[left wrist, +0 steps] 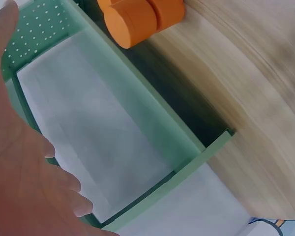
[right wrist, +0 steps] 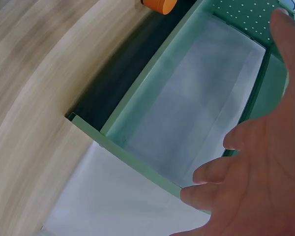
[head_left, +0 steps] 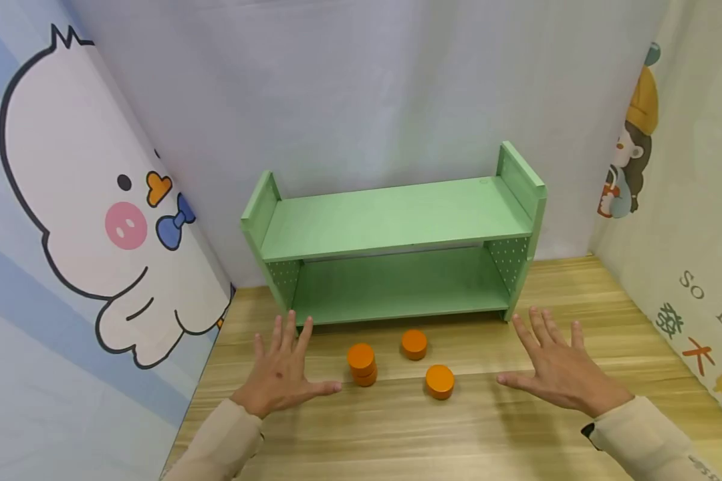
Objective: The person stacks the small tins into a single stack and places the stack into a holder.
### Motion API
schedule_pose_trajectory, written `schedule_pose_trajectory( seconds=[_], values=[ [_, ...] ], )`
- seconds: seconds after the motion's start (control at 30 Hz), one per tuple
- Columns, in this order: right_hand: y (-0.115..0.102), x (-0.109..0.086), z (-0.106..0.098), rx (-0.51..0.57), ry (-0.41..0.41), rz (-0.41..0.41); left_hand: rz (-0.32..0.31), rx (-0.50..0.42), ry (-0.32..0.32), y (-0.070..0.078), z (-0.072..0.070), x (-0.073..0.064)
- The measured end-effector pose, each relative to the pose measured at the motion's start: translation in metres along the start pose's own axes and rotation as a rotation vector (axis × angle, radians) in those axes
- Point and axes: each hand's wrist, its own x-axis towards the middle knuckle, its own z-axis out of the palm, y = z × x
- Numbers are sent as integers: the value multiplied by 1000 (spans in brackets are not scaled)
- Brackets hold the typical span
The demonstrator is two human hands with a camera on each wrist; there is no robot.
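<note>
Both hands bare, well apart, nothing held. Left hand (head_left: 283,374) toward desk's left edge, right hand (head_left: 559,374) toward its right edge; palms down, fingers spread and straight, thumbs pointing inward at each other. Forearms come in from the near side, beige sleeves (head_left: 219,441) at the wrists. Writing: right wall (head_left: 668,200) reads "So" and "Lu", cut off by frame, with Chinese characters (head_left: 670,321) below; marks on right sleeve too small to read. Orange pieces lie between the hands: stacked pair (head_left: 362,359) just beside left thumb, far single disc (head_left: 414,343) nearer the shelf, near single disc (head_left: 440,381) closer to the right hand, not touching it. Green two-tier shelf (head_left: 397,217) stands behind them, near desk's (head_left: 397,441) back edge.
</note>
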Motion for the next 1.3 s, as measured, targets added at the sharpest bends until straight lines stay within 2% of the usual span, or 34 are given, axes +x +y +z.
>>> schedule_pose_trajectory(
  seconds=[0.4, 0.63, 1.0, 1.3],
  values=[
    [-2, 6, 14, 0, 8, -16, 4, -39, -10, -4, 15, 5],
    [-4, 13, 23, -38, 11, -24, -2, -75, -7, -3, 25, 12],
    [-9, 22, 34, -11, 20, -40, -19, -121, -16, -2, 34, 19],
    [-10, 24, 44, 5, 19, -43, -18, -135, 6, -3, 44, 20]
  ],
)
